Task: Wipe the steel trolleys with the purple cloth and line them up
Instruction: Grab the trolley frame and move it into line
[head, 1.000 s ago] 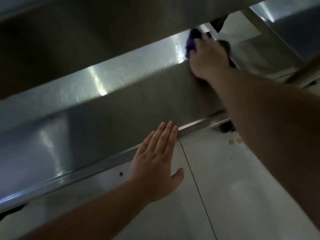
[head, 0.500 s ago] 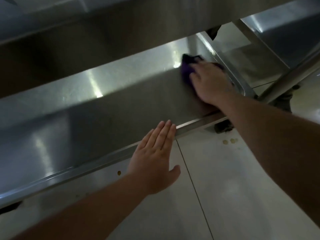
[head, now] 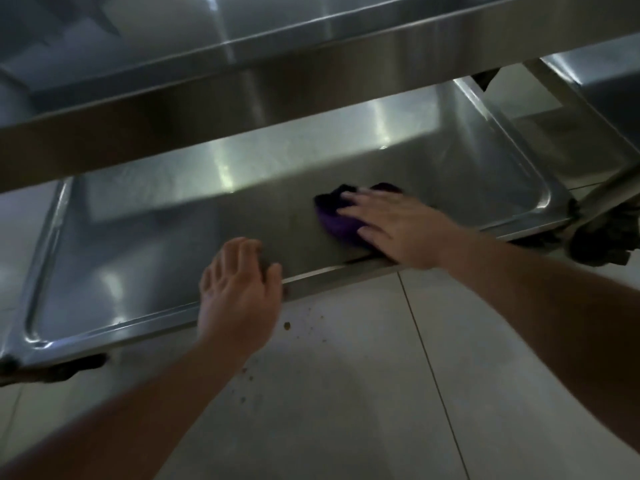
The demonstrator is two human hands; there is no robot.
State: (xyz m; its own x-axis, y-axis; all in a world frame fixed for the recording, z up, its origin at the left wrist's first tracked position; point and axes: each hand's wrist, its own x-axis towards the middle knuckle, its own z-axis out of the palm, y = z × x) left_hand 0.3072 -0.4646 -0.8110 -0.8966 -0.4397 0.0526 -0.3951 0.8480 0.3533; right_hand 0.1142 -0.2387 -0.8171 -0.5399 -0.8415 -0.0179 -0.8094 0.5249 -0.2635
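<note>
The left hand [head: 239,289] is resting with loosely curled fingers on the front rim of the steel trolley's lower shelf [head: 145,244], likely steadying that heavy wheeled frame, while the right hand [head: 398,226] is pressing spread fingers flat on the soft, limp purple cloth [head: 337,221] lying mid-shelf.

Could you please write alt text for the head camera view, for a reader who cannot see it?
A person's right hand presses a purple cloth flat on the lower shelf of a steel trolley, while the left hand rests on the shelf's near rim. Small brown specks dot the pale tiled floor below.
</note>
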